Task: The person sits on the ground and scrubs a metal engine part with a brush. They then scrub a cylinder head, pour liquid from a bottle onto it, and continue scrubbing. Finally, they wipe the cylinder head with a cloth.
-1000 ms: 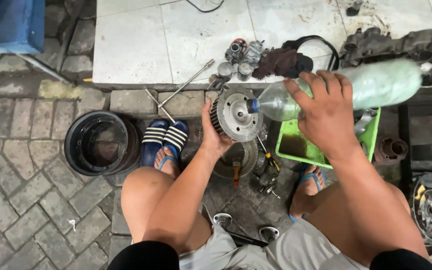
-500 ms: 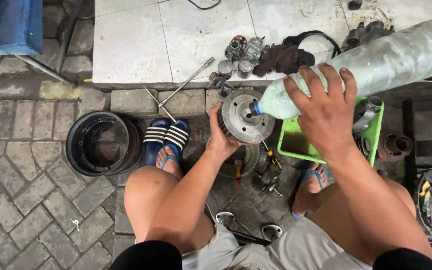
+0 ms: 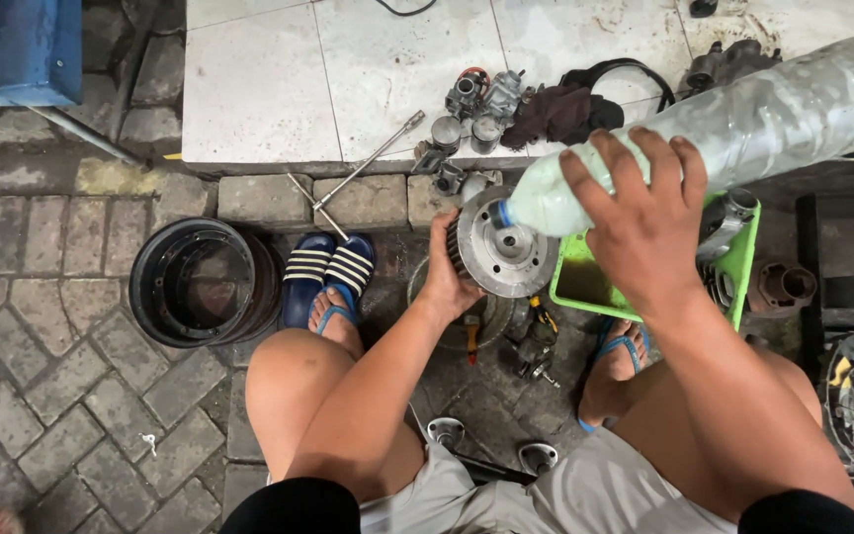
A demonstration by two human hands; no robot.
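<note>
Left hand: my left hand [image 3: 444, 282] comes up from between the knees, forearm stretched forward, and cups the finned metal engine part [image 3: 499, 247] from its left edge, thumb and fingers wrapped round the rim. Clenched on it, holding it up off the ground.

Right hand: my right hand [image 3: 644, 222] lies palm down over the lower body of the plastic bottle [image 3: 743, 129], fingers spread across the top, thumb on the near side. It is grasping the bottle, wrist bent, forearm running back to my right knee.

Bottle: clear and grimy, tilted neck down to the left; its body runs up and right to the edge of the frame. The blue neck end touches or sits just over the middle of the engine part's round face; I cannot tell which.

Engine part: round, grey, ribbed on the side, face turned toward me, held just left of the green tray [image 3: 743, 272].

Green tray: on the ground under my right hand, dark liquid in it.

Feet: my left foot is in a blue striped sandal [image 3: 333, 272].

Around: a black wheel rim [image 3: 205, 282] stands on the paving to the left; a long socket wrench [image 3: 368, 163] lies on the tiled step edge, with small carburettor parts [image 3: 476, 109] and a dark rag [image 3: 560, 114] beyond it.
</note>
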